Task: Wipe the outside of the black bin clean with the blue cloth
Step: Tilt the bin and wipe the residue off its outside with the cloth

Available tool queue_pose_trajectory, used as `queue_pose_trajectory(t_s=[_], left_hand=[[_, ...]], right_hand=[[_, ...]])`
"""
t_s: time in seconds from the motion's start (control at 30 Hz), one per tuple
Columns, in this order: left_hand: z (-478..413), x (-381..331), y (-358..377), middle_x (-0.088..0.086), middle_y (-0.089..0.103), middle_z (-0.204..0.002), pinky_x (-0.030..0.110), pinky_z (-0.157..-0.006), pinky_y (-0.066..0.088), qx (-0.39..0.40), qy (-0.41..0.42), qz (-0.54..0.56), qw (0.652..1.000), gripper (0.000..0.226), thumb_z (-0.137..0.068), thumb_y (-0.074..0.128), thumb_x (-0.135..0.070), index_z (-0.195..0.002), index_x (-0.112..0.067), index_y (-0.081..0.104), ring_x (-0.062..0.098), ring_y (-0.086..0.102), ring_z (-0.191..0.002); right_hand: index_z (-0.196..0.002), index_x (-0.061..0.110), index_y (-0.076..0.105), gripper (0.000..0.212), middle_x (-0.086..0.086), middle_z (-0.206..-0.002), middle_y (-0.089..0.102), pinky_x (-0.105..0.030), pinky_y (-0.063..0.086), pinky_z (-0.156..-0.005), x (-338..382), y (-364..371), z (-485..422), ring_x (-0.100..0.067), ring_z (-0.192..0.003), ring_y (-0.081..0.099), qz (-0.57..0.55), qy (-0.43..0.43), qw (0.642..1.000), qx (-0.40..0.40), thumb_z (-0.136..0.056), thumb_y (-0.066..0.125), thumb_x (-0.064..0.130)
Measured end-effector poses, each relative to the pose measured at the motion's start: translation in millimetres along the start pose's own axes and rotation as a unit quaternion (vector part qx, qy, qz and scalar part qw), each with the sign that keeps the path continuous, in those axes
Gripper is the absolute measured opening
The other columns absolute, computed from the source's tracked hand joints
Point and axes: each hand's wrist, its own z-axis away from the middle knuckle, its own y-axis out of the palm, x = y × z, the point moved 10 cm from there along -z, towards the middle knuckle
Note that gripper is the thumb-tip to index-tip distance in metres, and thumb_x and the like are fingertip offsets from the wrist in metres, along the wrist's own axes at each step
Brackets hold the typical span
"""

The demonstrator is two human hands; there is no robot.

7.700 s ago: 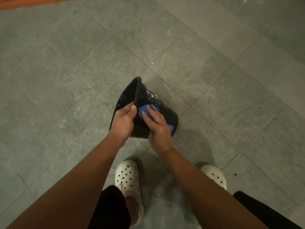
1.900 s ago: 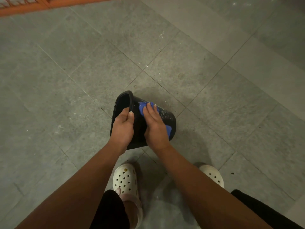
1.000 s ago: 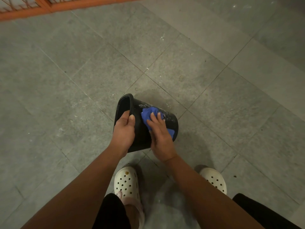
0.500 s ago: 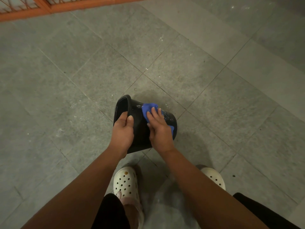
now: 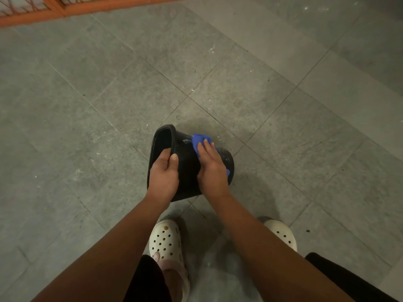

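Glossy plastic bin [image 5: 187, 168], matt stone floor [image 5: 109, 94]

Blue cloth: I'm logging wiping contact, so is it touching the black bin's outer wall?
Touching. The head view shows the right hand pressing the blue cloth onto the black bin, no gap between them.

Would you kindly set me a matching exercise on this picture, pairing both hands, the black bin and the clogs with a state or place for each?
Column A
1. left hand
2. right hand
3. black bin
4. white clogs

Column B
a. presses the blue cloth against the bin's outer wall
b. worn on the feet, below the arms
c. grips the bin's rim
d. tilted on its side, opening facing left

Pairs: 1-c, 2-a, 3-d, 4-b
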Motion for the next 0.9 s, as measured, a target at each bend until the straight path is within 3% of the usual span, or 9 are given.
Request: queue_pose_trajectory(t_s=[0.1, 0.33, 0.53, 0.73, 0.9], left_hand=[[-1, -1, 2, 0.000, 0.064, -0.106, 0.049, -0.093, 0.049, 0.003, 0.000, -0.011, 1.000, 0.026, -0.100, 0.038, -0.028, -0.117, -0.029, 0.057, 0.017, 0.061, -0.102], [-2, -3, 2, 0.001, 0.067, -0.111, 0.047, -0.099, 0.047, 0.022, 0.010, 0.025, 0.999, 0.029, -0.101, 0.039, -0.019, -0.119, -0.026, 0.059, 0.016, 0.062, -0.107], [0, -4, 4, -0.006, 0.067, -0.113, 0.045, -0.100, 0.046, 0.025, 0.018, 0.030, 0.999, 0.032, -0.100, 0.039, -0.019, -0.123, -0.032, 0.058, 0.011, 0.061, -0.109], [-2, -3, 5, 0.000, 0.063, -0.124, 0.045, -0.105, 0.042, 0.047, 0.015, 0.081, 0.995, 0.037, -0.101, 0.037, -0.012, -0.132, -0.023, 0.054, 0.015, 0.058, -0.118], [0, -7, 6, 0.001, 0.063, -0.125, 0.045, -0.106, 0.041, 0.038, 0.028, 0.069, 0.996, 0.037, -0.101, 0.038, -0.012, -0.134, -0.021, 0.052, 0.015, 0.056, -0.119]], right_hand=[[-0.141, 0.009, 0.032, 0.058, -0.010, -0.151, 0.028, -0.021, 0.003, -0.113, -4, -4, 12, -0.021, -0.143, 0.013, -0.002, 0.030, 0.999, -0.019, -0.087, 0.046, -0.008], [-0.133, 0.003, 0.044, 0.053, -0.018, -0.144, 0.036, -0.039, 0.021, -0.116, 34, 6, 3, -0.036, -0.138, 0.023, -0.040, -0.060, 0.997, 0.025, -0.082, 0.049, -0.012], [-0.141, 0.008, 0.029, 0.059, -0.012, -0.152, 0.024, -0.028, 0.009, -0.117, 11, -1, 5, -0.024, -0.143, 0.012, -0.017, 0.020, 1.000, -0.008, -0.087, 0.043, -0.010], [-0.128, 0.000, 0.050, 0.048, -0.022, -0.140, 0.041, -0.041, 0.023, -0.114, 51, 5, 11, -0.039, -0.136, 0.027, -0.050, -0.063, 0.997, 0.002, -0.081, 0.051, -0.010], [-0.137, 0.008, 0.039, 0.058, -0.017, -0.148, 0.032, -0.036, 0.016, -0.118, 32, -1, -14, -0.031, -0.140, 0.024, 0.003, -0.042, 0.999, 0.015, -0.083, 0.044, -0.012]])
